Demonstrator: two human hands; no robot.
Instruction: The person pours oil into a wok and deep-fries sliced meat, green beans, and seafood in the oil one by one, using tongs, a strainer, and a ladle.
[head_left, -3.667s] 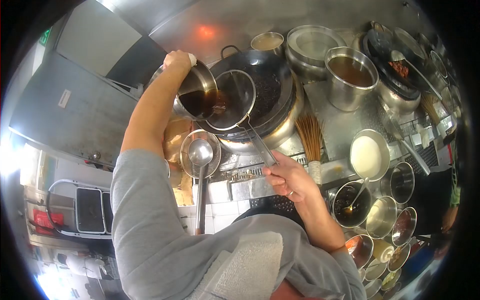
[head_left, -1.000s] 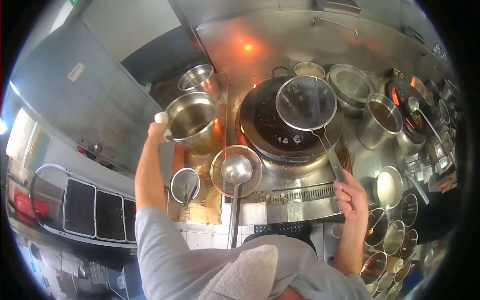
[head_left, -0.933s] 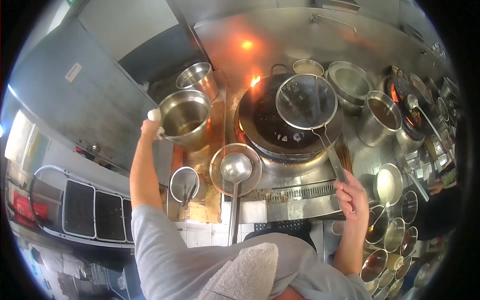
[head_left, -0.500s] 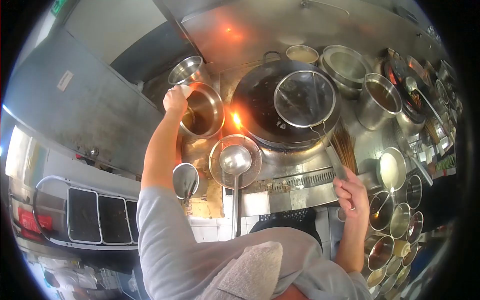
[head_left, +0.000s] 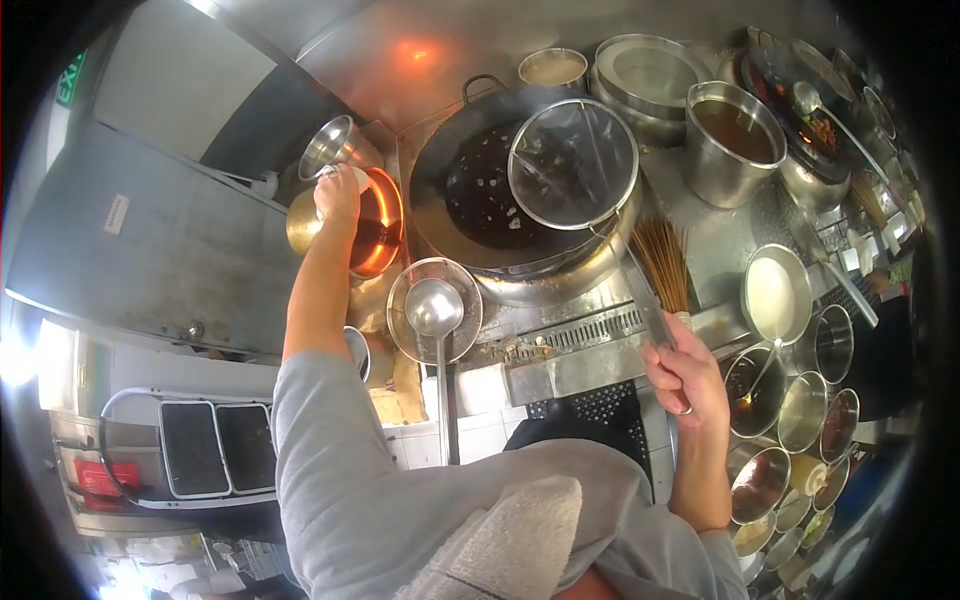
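My left hand is closed on the edge of a metal pot, with a white cloth at the fingers. The pot leans toward the wok, its inside glowing orange. My right hand grips the handle of a round mesh strainer, which hovers over the right side of the large wok. Pale specks dot the dark pool in the wok. Nearer to me, a ladle rests across a second strainer.
A bamboo brush stands right of the wok. Behind it are a tall pot of brown liquid and a wide basin. Several seasoning bowls line the right side. Another metal pot stands beyond my left hand.
The pot in my left hand has gone from nearly upright to tilted toward the wok. A dark pool with pale specks now shows more clearly in the wok. The camera view has shifted.
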